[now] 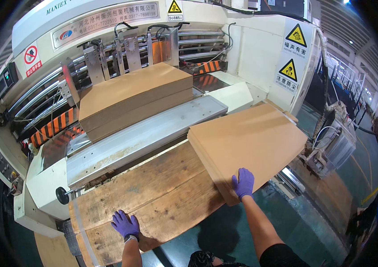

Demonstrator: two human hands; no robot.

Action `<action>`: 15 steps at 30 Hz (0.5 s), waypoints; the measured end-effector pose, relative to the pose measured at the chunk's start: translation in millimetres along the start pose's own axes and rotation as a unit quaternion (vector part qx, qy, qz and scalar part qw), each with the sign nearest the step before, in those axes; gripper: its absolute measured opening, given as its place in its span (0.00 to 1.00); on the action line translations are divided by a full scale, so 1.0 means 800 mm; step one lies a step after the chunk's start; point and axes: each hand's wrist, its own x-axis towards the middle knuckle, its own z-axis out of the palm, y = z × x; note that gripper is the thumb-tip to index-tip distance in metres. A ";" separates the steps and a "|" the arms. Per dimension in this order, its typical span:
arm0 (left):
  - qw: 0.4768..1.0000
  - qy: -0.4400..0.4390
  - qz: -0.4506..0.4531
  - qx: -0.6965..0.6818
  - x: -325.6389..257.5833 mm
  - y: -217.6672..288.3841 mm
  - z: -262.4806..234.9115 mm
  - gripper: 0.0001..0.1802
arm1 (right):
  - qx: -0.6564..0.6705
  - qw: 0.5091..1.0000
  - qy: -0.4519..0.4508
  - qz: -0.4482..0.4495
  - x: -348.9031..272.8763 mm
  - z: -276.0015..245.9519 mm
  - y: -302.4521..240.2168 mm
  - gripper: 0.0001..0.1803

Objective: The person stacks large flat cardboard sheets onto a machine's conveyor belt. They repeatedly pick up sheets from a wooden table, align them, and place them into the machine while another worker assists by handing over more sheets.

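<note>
The stack of cardboard sheets (251, 142) lies at the right end of the wooden worktop (153, 196), its far corner near the machine's white side panel (260, 58) and its near corner overhanging the worktop edge above the green floor (304, 222). My right hand (243, 182), in a purple glove, is closed on that near corner, fingers over the top sheet; the thumb is hidden beneath, so how many sheets the grip takes in I cannot tell. My left hand (125, 224), also gloved, lies flat and open on the bare wood, holding nothing, well apart from the stack.

A second cardboard stack (135, 95) sits squared on the feeder, behind the grey metal rail (144, 135).

Judgement: one corner grip on a stack this broad invites the sheets to fan or slide. I would bring the left hand across to the stack's left edge, keep the sheets level and flush, and move them as one block, clear of the rail.
</note>
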 end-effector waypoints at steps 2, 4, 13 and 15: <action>1.000 0.003 0.001 0.000 -0.001 0.001 -0.001 0.41 | 0.000 1.000 0.009 0.001 0.001 -0.002 -0.002 0.27; 1.000 0.009 0.004 0.000 -0.003 0.001 -0.003 0.41 | 0.008 0.999 0.035 -0.005 0.001 -0.002 -0.003 0.26; 1.000 -0.010 0.001 0.002 -0.001 0.005 -0.005 0.42 | -0.007 0.990 0.131 -0.045 0.004 0.004 0.004 0.18; 1.000 -0.002 0.008 0.000 0.000 0.008 -0.003 0.42 | 0.034 0.992 0.116 -0.027 0.005 0.009 0.013 0.19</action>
